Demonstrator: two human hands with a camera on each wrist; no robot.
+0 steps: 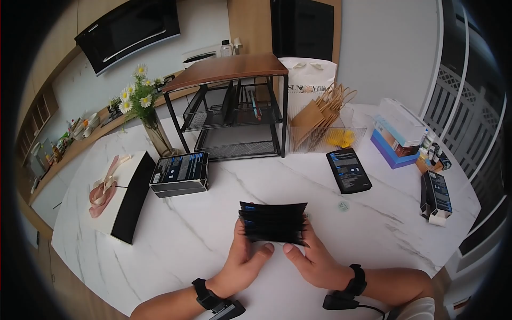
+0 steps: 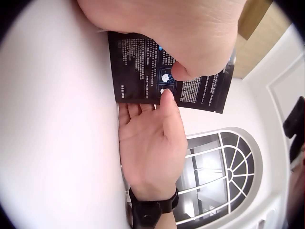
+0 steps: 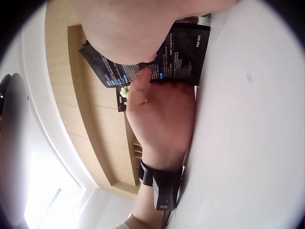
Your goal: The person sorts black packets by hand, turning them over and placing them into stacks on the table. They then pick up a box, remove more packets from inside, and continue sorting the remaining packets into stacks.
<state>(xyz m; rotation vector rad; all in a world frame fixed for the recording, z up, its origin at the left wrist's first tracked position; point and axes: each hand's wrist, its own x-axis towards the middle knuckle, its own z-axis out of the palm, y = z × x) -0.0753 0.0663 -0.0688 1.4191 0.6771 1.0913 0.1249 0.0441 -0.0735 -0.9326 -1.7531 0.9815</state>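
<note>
Near the front of the table, a stack of black flat packets point(image 1: 273, 220) stands on edge, seen from above as several thin layers. My left hand point(image 1: 242, 265) grips its left end, thumb on the near face and fingers behind. At the right end my right hand point(image 1: 319, 262) grips it the same way, the two thumbs pointing toward each other. In the left wrist view the nearest packet point(image 2: 136, 71) shows white print and small blue pictures. The right wrist view shows the packets point(image 3: 188, 52) fanned slightly apart at one upper corner. Most fingers are hidden behind the stack.
Left of the hands are a black printed box point(image 1: 180, 173) and a white gift box point(image 1: 120, 200) with pink ribbon. Behind stands a mesh rack point(image 1: 234, 152). To the right lie a black printed pack point(image 1: 349, 170), a clear round sticker point(image 1: 342, 206) and a black carton point(image 1: 437, 194).
</note>
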